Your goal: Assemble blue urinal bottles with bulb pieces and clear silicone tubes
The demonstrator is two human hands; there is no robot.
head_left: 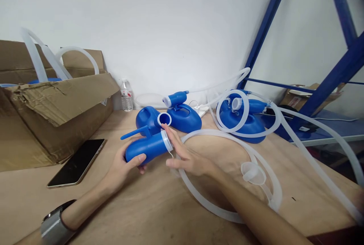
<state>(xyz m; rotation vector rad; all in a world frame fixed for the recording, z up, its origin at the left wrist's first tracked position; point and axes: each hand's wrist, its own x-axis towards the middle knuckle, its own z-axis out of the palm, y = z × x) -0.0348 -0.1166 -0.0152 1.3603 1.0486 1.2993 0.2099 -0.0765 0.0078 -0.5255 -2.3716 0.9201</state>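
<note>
The left hand (125,157) is clamped around a blue container (149,148), with the thumb across its near side and the fingers passing under it. This container is in front of the person, held nearly lying, and its end with a white cap (167,141) points to the right and slightly upward. A flat blue strip (135,132) stands out from its upper side toward the left. The right hand (189,157) is spread, its fingers straight and its thumb apart from them; the fingers lie along the white cap, but I cannot tell how firmly they press. A thin white loop hangs below the cap, near the right thumb.

Behind the held container there is a blue jug (146,117) with a white-rimmed mouth, and just beside it a second jug (186,120), on which a smaller blue bottle (176,99) rests. To the right, more blue jugs (250,128) stand among loops of translucent hose. A coiled hose (216,132) lies on the tabletop (127,211), partly under the right forearm, and a clear funnel (253,173) is inside its ring. On the left are a black phone (76,163) and an opened cardboard box (25,131) with more hoses rising from it. A water bottle (126,97) stands near the wall (170,29).
</note>
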